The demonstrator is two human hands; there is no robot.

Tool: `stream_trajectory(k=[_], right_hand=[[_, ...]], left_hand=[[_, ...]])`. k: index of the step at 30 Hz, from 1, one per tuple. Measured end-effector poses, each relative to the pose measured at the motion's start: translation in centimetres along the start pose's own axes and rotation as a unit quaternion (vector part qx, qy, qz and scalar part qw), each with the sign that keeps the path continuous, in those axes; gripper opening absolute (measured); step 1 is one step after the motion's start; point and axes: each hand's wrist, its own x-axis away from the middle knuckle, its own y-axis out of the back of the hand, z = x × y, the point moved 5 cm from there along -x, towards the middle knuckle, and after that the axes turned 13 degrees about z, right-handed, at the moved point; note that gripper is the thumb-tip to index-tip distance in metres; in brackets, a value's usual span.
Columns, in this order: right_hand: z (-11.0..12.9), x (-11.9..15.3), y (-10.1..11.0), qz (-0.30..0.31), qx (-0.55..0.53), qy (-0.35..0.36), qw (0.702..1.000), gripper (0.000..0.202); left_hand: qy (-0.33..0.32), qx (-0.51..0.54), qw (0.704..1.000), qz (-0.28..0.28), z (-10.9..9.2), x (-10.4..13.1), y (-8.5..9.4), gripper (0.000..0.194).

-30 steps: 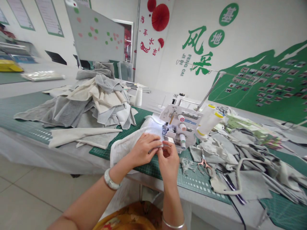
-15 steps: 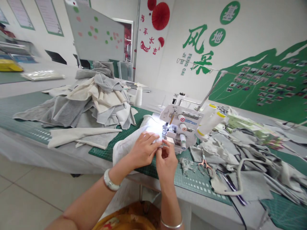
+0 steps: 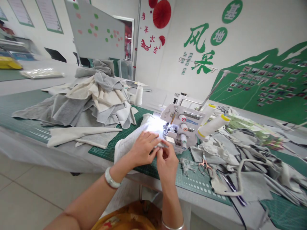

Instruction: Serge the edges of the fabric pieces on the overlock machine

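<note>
The white cloth [image 3: 129, 142], on the table [image 3: 153, 99] left of the sewing machine [image 3: 171, 112], has crept slightly right, so stitching is likely advancing. The right hand's [image 3: 168, 161] grip pinches its near edge; whether the left hand [image 3: 142, 149] pinches or just presses, I cannot tell.

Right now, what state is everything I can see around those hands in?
Sewing machine, lit up; cannot tell whether it is running
White cloth, spread out, partly under the left hand
Left hand, resting on the cloth, fingers bent
Right hand, fingers bent in at the cloth's edge
Thread cone, standing upright
Fabric pile, loosely heaped
Scissors, lying down
Scraps, jumbled
</note>
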Motion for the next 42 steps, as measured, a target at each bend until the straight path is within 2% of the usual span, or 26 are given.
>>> stream_trajectory(k=[4,10,14,20,25,31,37,42], right_hand=[[0.1,0.0,0.3,-0.006,0.001,0.001,1.000,0.028],[0.2,0.1,0.5,-0.005,-0.003,0.017,1.000,0.025],[0.9,0.5,0.7,-0.023,0.130,0.035,0.991,0.031],[1.7,0.9,0.2,-0.037,0.325,0.047,0.944,0.032],[2.4,0.8,-0.2,-0.014,0.395,0.027,0.918,0.028],[2.7,0.4,-0.5,0.040,0.451,-0.029,0.891,0.031],[2.9,0.2,-0.6,0.094,0.452,-0.088,0.883,0.043],[3.1,0.2,-0.5,0.114,0.448,-0.106,0.880,0.046]], left_hand=[[0.000,-0.006,1.000,-0.002,0.0,-0.2,0.1,0.027],[-0.036,0.002,0.999,-0.008,0.1,-0.4,0.2,0.021],[-0.038,0.003,0.999,-0.003,0.4,-0.5,0.2,0.021],[-0.044,-0.014,0.999,0.017,0.8,-0.8,0.3,0.028],[-0.046,-0.018,0.998,0.027,1.2,-0.9,0.0,0.032],[-0.056,-0.014,0.997,0.057,1.4,-1.2,0.1,0.035],[-0.048,-0.029,0.996,0.066,1.6,-1.6,0.1,0.037],[-0.034,-0.042,0.996,0.066,1.8,-1.9,-0.1,0.037]])
